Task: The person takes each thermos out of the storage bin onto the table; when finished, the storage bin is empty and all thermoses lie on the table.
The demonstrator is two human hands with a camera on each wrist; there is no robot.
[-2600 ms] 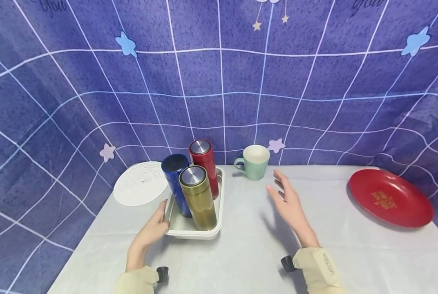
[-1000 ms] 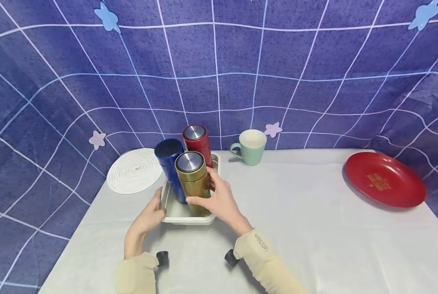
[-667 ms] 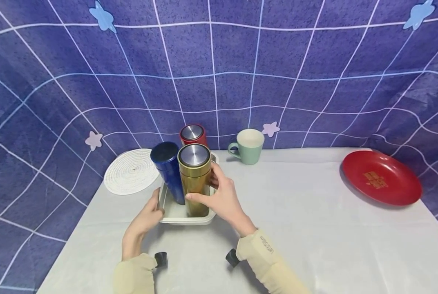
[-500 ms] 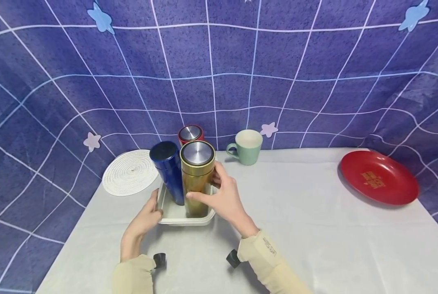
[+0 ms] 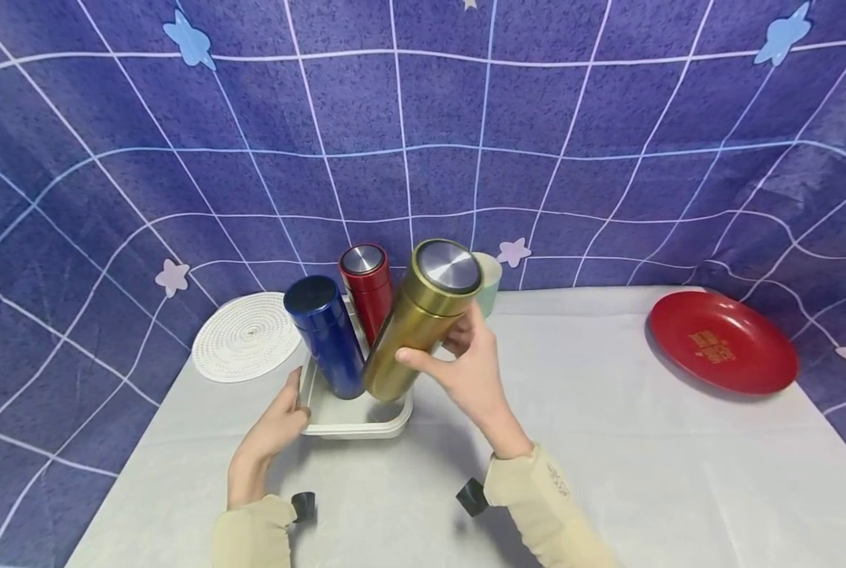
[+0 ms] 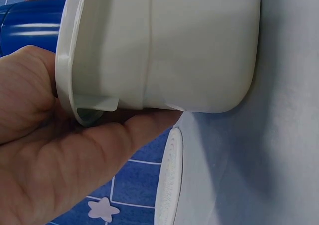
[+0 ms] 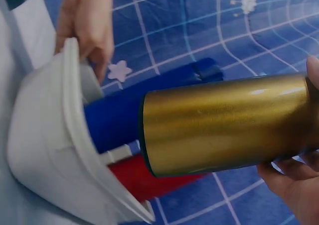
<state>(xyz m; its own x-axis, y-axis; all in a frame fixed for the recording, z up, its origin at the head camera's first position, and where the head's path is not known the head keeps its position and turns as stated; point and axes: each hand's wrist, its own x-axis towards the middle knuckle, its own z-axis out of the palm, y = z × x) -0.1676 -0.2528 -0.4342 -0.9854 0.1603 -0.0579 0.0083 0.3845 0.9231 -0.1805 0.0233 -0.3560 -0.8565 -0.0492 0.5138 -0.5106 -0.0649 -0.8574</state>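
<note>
Spreading across the whole near scene, the white table (image 5: 608,457) carries everything you work with, backed by the purple gridded cloth (image 5: 572,118). At the far right lies the red plate (image 5: 723,341), well apart from your hands, and at the far left the white woven mat (image 5: 245,335) sits just beside the white tray (image 5: 352,418). Your left hand (image 5: 270,432) grips the tray's near left rim, thumb over the lip and fingers under it, as the left wrist view shows. Your right hand (image 5: 469,371) is wrapped round the gold flask (image 5: 423,315), which you hold tilted with its silver top leaning right and far; its bottom end hangs over the tray's right side, and the right wrist view shows that end clear of the tray. Inside the tray the blue flask (image 5: 323,335) stands at the left and the red flask (image 5: 368,288) behind it. Only a sliver of the green mug (image 5: 490,284) shows behind the gold flask's top.
</note>
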